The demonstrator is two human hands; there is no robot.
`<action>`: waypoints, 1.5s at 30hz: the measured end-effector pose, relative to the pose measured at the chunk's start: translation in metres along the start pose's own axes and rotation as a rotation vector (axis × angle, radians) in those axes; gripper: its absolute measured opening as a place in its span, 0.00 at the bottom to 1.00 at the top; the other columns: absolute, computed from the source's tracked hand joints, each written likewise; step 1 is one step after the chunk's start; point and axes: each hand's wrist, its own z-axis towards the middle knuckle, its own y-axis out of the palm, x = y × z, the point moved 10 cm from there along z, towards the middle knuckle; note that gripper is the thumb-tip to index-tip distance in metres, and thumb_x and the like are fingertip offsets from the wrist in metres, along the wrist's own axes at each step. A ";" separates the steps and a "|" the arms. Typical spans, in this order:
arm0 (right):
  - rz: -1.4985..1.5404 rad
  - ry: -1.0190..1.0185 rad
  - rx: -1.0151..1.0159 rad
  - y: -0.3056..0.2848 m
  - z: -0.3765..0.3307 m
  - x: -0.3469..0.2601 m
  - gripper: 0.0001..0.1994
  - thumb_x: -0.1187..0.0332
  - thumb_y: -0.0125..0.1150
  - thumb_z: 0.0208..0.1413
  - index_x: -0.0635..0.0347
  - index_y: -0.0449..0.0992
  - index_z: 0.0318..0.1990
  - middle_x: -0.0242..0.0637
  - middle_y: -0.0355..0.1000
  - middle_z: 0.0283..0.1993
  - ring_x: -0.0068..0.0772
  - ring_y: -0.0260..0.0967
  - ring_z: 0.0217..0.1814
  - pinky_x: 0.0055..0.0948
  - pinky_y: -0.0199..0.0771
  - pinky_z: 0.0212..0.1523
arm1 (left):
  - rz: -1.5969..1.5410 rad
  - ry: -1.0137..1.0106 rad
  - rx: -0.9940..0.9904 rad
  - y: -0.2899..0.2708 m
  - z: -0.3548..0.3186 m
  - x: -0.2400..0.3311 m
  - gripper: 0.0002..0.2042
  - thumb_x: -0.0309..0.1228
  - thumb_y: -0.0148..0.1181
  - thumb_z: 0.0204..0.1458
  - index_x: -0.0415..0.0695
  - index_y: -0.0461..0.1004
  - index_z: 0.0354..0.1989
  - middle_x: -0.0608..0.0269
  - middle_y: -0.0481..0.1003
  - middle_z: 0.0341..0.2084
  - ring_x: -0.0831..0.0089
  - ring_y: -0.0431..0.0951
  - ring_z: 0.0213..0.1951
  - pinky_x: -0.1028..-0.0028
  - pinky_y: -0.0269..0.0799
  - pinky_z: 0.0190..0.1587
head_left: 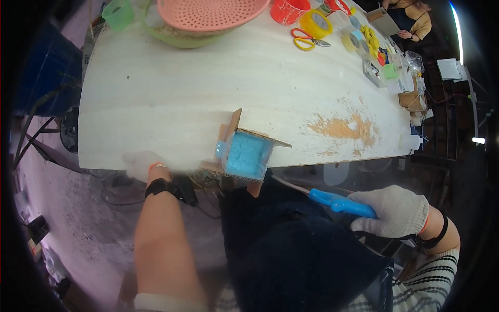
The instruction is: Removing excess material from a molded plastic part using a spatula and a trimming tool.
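A small cardboard box (232, 120) stands at the table's near edge with its flaps spread out. Inside it, a soft-looking blue filling (246, 155) sits within clear plastic. Right of the box, off the table edge, my gloved right hand (397, 210) is closed round a blue-handled tool (343, 203). A thin pale tube runs from that tool toward the box. My left hand (143, 165), also gloved, is at the near edge left of the box, apart from it. It blends with the white tabletop and is blurred, so its fingers are not clear.
Along the far side are a pink colander (213, 14) over a green basin, a red tub (289, 11), yellow tape (315, 24) and scissors (307, 39). Cluttered tubs and rolls line the right edge. Another person (410, 21) holds cardboard at the far right. A blue barrel (47, 73) stands left.
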 end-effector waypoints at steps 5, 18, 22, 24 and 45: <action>0.048 -0.042 0.049 -0.010 0.006 -0.007 0.19 0.53 0.63 0.58 0.57 0.74 0.46 0.45 0.76 0.29 0.47 0.78 0.34 0.40 0.77 0.38 | 0.149 0.028 0.078 -0.009 -0.001 0.009 0.23 0.32 0.72 0.43 0.60 0.80 0.52 0.72 0.77 0.54 0.69 0.79 0.53 0.59 0.79 0.50; -0.051 -0.199 0.121 -0.036 0.007 -0.031 0.16 0.55 0.63 0.57 0.57 0.75 0.45 0.44 0.76 0.30 0.48 0.78 0.34 0.41 0.76 0.38 | 0.232 0.034 0.074 0.008 0.063 0.005 0.21 0.36 0.73 0.40 0.58 0.81 0.47 0.73 0.80 0.47 0.70 0.81 0.47 0.61 0.78 0.42; -0.190 -0.129 0.104 -0.032 0.009 -0.013 0.16 0.56 0.63 0.58 0.58 0.75 0.45 0.45 0.76 0.30 0.48 0.78 0.34 0.41 0.77 0.39 | 0.172 -0.002 0.047 0.008 0.061 0.004 0.26 0.32 0.78 0.33 0.61 0.82 0.47 0.75 0.81 0.47 0.69 0.81 0.46 0.58 0.79 0.42; -0.118 -0.201 0.160 -0.042 0.005 -0.029 0.16 0.56 0.62 0.58 0.59 0.74 0.44 0.46 0.76 0.30 0.50 0.77 0.35 0.41 0.76 0.38 | 0.209 -0.020 0.049 0.015 0.076 -0.001 0.24 0.33 0.75 0.37 0.59 0.81 0.48 0.74 0.80 0.48 0.71 0.80 0.48 0.61 0.77 0.45; -0.073 -0.142 0.086 -0.032 0.018 -0.023 0.15 0.54 0.62 0.58 0.53 0.75 0.46 0.42 0.77 0.31 0.43 0.79 0.35 0.38 0.77 0.38 | -1.490 -0.509 0.675 -0.007 -0.049 -0.058 0.26 0.50 0.42 0.64 0.36 0.66 0.54 0.50 0.75 0.49 0.58 0.78 0.48 0.62 0.74 0.47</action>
